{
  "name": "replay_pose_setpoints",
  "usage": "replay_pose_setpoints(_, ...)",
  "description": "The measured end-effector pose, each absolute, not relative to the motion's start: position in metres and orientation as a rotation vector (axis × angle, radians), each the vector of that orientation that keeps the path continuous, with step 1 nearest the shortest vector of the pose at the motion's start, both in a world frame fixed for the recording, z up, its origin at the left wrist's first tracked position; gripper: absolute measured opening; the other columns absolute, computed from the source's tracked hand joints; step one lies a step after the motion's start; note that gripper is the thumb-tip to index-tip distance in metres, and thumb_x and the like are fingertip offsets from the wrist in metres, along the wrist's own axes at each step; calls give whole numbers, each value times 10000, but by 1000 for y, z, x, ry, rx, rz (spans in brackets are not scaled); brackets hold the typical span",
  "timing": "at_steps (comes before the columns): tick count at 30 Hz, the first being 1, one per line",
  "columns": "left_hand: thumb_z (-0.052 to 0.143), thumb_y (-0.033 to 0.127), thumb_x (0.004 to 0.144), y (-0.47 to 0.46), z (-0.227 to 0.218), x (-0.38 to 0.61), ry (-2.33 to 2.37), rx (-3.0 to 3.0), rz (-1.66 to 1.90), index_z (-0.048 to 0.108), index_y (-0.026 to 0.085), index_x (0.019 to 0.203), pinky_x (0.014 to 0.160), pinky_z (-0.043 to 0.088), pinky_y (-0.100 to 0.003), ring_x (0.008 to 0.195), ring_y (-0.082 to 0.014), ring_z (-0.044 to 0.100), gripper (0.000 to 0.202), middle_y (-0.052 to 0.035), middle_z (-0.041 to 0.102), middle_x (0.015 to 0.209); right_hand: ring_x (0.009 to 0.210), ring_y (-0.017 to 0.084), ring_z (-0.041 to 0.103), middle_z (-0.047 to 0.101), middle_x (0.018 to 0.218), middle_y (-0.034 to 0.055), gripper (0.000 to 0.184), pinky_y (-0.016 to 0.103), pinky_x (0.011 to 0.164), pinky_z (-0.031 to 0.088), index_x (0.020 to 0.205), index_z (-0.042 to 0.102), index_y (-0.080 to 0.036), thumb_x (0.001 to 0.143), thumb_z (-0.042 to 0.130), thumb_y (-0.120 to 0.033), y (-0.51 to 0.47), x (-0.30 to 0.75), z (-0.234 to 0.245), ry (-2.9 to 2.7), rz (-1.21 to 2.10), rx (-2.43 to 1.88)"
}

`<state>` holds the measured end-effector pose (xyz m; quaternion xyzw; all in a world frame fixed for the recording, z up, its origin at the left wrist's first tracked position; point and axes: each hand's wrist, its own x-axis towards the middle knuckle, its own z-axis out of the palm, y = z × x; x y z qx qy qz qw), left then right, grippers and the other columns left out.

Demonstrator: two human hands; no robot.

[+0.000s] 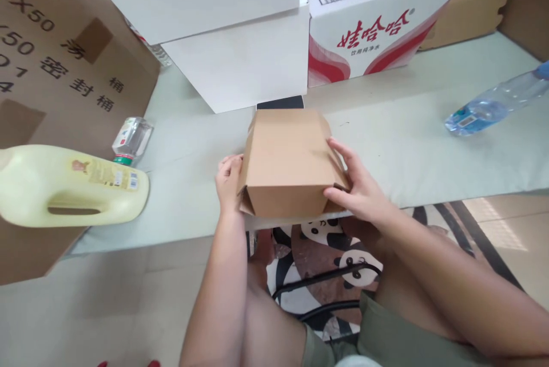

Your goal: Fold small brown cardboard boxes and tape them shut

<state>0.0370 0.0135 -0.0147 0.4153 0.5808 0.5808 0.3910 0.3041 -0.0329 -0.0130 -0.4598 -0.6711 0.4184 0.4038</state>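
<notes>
A small brown cardboard box (292, 150) with sloping sides and a flat top sits near the front edge of the table, between my hands. Against its left side my left hand (229, 177) is closed, its fingers curled and partly hidden behind the box wall. My right hand (354, 181) grips the right side, thumb at the front corner and fingers farther back along the edge. Small dark gaps show at the front corners, where lower flaps stick out a little. What the box contains is hidden.
White boxes (253, 64) and a white-and-red carton (364, 41) stand behind, with a dark flat object (281, 102) before them. A clear bottle (484, 110) lies right. Left are a yellowish jug (107, 201), a small clear bottle (134, 137) and a large carton (94, 18).
</notes>
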Motion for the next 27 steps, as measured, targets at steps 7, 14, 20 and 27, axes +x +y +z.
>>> replay_pose_setpoints(7, 793, 474, 633, 15, -12, 32, 1226, 861, 1341, 662, 217, 862, 751, 506, -313, 828, -197, 651, 369, -65, 704, 904, 1421, 377, 380, 319, 1508, 161, 959, 630, 1099, 441, 1516, 261, -310, 733, 780, -504, -15, 291, -33, -1522, 817, -1394)
replay_pose_setpoints(14, 717, 307, 647, 16, -12, 40, 1231, 856, 1550, 522, 233, 829, 701, 473, -299, 771, -172, 594, 277, -16, 615, 840, 1247, 335, 569, 470, 1418, 173, 967, 531, 946, 547, 1502, 227, -292, 732, 776, -492, -13, 285, -38, -1418, 756, -1449)
replay_pose_setpoints(20, 658, 468, 731, 13, -14, 35, 1145, 849, 1431, 379, 256, 860, 653, 468, -299, 740, -159, 571, 373, -3, 558, 888, 1185, 314, 617, 627, 1302, 139, 678, 519, 985, 513, 1313, 485, -234, 737, 762, -459, -12, 289, -30, -1446, 770, -1454)
replay_pose_setpoints(27, 570, 698, 807, 13, -24, 29, 1297, 1048, 1528, 367, 270, 929, 692, 470, -308, 833, -178, 557, 490, -12, 507, 912, 1074, 236, 654, 660, 1246, 101, 424, 429, 921, 547, 1249, 584, -232, 899, 567, -470, -14, 288, -33, -1333, 886, -1373)
